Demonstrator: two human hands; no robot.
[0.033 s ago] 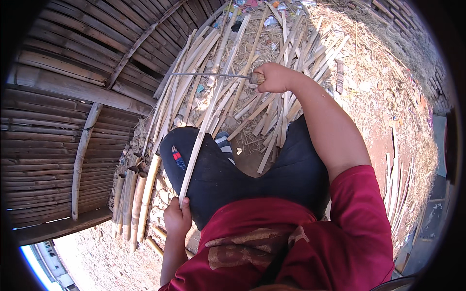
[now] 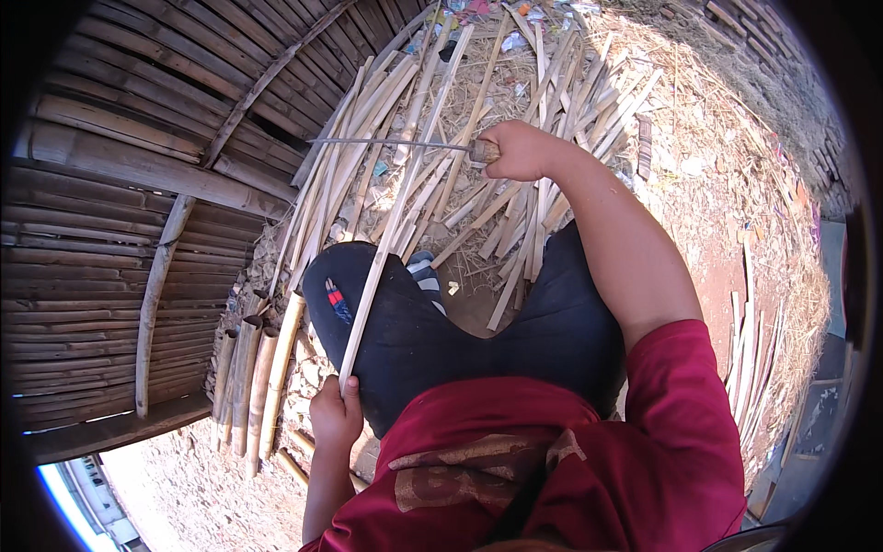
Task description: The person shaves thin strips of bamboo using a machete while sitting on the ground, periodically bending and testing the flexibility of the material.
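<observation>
My left hand [image 2: 337,412] is closed round the near end of a long pale bamboo strip [image 2: 370,299], beside my left thigh. The strip slants away over that thigh toward the far pile. My right hand [image 2: 522,152] grips the wooden handle of a long knife [image 2: 395,142], out in front of my knees. Its thin blade shows as a dark line pointing left. In this view the blade crosses the strip; whether the two touch I cannot tell.
Many split bamboo strips [image 2: 501,225] lie heaped before me on littered ground. A slatted bamboo wall [image 2: 83,239] rises at the left, with several cut bamboo tubes [image 2: 246,368] at its foot. More strips [image 2: 747,359] lie at the right beside dry straw [image 2: 800,322].
My right hand and the knife have shifted very slightly to the left. My left hand and the bamboo strip look unmoved.
</observation>
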